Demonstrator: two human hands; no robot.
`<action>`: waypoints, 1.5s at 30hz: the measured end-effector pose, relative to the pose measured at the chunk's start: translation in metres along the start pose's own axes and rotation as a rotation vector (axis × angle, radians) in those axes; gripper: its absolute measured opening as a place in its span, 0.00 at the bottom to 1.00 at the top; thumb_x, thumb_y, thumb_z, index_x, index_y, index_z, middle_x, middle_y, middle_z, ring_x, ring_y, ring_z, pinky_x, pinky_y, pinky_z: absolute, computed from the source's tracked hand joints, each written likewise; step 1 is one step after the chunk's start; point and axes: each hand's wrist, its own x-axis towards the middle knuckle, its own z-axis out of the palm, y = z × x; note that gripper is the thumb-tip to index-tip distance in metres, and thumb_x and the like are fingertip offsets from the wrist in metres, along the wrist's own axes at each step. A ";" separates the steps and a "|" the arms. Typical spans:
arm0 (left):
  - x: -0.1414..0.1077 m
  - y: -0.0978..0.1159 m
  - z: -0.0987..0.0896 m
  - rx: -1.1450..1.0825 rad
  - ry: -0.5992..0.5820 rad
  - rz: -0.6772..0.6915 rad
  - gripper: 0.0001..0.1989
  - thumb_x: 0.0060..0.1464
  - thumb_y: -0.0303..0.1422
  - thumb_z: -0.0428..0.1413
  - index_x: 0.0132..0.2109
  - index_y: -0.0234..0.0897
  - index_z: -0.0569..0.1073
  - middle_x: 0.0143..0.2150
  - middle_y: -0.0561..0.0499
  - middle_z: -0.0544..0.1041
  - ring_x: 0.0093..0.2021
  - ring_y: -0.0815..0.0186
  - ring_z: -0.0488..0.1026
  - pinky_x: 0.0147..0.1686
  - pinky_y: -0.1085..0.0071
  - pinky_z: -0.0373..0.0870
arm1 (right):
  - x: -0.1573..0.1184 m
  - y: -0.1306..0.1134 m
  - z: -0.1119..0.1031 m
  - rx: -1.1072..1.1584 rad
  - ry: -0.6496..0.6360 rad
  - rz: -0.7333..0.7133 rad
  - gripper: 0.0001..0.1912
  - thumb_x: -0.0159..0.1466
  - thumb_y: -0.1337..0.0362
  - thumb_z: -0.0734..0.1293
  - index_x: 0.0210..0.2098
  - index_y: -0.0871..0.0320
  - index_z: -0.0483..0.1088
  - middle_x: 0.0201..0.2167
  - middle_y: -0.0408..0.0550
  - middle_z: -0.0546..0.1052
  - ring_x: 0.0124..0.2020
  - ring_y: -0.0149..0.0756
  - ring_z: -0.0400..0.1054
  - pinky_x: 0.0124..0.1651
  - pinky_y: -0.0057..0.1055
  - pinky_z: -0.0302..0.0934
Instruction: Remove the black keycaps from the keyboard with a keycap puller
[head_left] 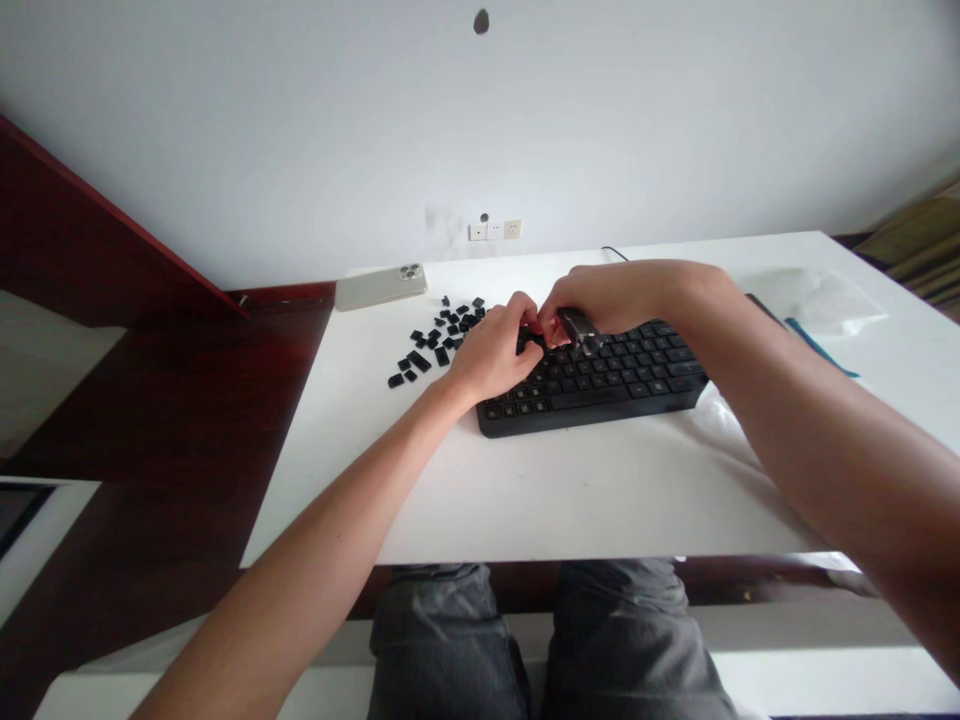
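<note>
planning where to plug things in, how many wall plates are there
3: left plate, middle plate and right plate, side by side on the wall beyond the table.

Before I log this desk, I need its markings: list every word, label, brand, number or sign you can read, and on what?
No text is readable.
Black rectangular plastic keyboard: key legends too small and blurred.
Loose small black keycaps: any legends too small.
Flat pale phone, camera side up: no lettering can be made out.
Pale square wall sockets: no readable marking.

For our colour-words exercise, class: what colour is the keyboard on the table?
The keyboard is black; it shows best in the head view.
</note>
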 end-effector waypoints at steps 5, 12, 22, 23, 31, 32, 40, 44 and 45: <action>-0.001 0.001 -0.001 0.016 -0.001 -0.022 0.14 0.57 0.22 0.54 0.47 0.43 0.63 0.45 0.50 0.77 0.44 0.61 0.74 0.41 0.63 0.69 | 0.000 0.002 0.003 0.043 0.027 -0.033 0.20 0.52 0.80 0.65 0.32 0.50 0.82 0.34 0.43 0.84 0.31 0.36 0.74 0.40 0.35 0.64; -0.002 -0.003 0.001 -0.003 0.013 0.022 0.15 0.57 0.20 0.54 0.47 0.42 0.64 0.45 0.50 0.78 0.44 0.62 0.75 0.44 0.64 0.71 | 0.010 0.039 0.006 0.293 -0.106 -0.196 0.09 0.61 0.66 0.71 0.39 0.52 0.83 0.38 0.45 0.85 0.39 0.37 0.76 0.44 0.35 0.67; -0.002 0.004 -0.002 0.142 -0.065 0.130 0.02 0.62 0.28 0.63 0.40 0.40 0.78 0.46 0.50 0.80 0.49 0.58 0.74 0.53 0.59 0.72 | 0.004 0.057 0.001 0.301 -0.100 -0.106 0.10 0.64 0.58 0.71 0.40 0.53 0.84 0.35 0.46 0.84 0.35 0.36 0.75 0.39 0.33 0.67; -0.002 0.006 -0.002 0.164 -0.062 0.142 0.01 0.62 0.29 0.64 0.41 0.40 0.80 0.47 0.49 0.81 0.50 0.57 0.74 0.54 0.58 0.72 | 0.002 0.057 -0.002 0.308 -0.068 -0.083 0.10 0.64 0.58 0.71 0.40 0.53 0.84 0.34 0.46 0.84 0.35 0.37 0.75 0.39 0.34 0.67; -0.002 0.005 0.002 0.194 -0.055 0.131 0.02 0.63 0.30 0.65 0.42 0.43 0.84 0.48 0.49 0.81 0.50 0.57 0.74 0.55 0.58 0.74 | -0.040 0.039 0.040 0.555 0.402 0.156 0.14 0.63 0.58 0.70 0.42 0.57 0.84 0.34 0.50 0.84 0.30 0.36 0.71 0.33 0.35 0.64; -0.001 0.004 0.002 0.196 -0.061 0.137 0.03 0.63 0.31 0.66 0.43 0.43 0.84 0.48 0.49 0.80 0.51 0.57 0.74 0.55 0.57 0.74 | -0.044 0.036 0.050 0.588 0.471 0.217 0.14 0.63 0.56 0.71 0.41 0.57 0.84 0.33 0.49 0.83 0.29 0.37 0.70 0.32 0.34 0.63; 0.000 0.005 0.001 0.190 -0.065 0.118 0.03 0.62 0.34 0.67 0.44 0.44 0.85 0.48 0.49 0.80 0.51 0.58 0.75 0.56 0.57 0.73 | -0.046 0.026 0.078 0.536 0.673 0.311 0.16 0.63 0.50 0.71 0.37 0.56 0.84 0.27 0.46 0.81 0.29 0.39 0.71 0.35 0.36 0.65; 0.000 0.006 0.001 0.186 -0.052 0.137 0.03 0.61 0.34 0.68 0.42 0.43 0.84 0.47 0.49 0.81 0.50 0.58 0.75 0.55 0.57 0.74 | -0.049 0.016 0.074 0.466 0.627 0.308 0.15 0.65 0.52 0.70 0.36 0.57 0.83 0.26 0.47 0.80 0.28 0.39 0.71 0.35 0.36 0.63; 0.001 0.006 0.001 0.189 -0.050 0.144 0.03 0.61 0.33 0.68 0.42 0.43 0.84 0.47 0.49 0.81 0.50 0.58 0.75 0.55 0.57 0.73 | -0.050 0.014 0.074 0.439 0.617 0.312 0.14 0.65 0.53 0.70 0.37 0.57 0.83 0.25 0.47 0.80 0.28 0.39 0.70 0.34 0.36 0.63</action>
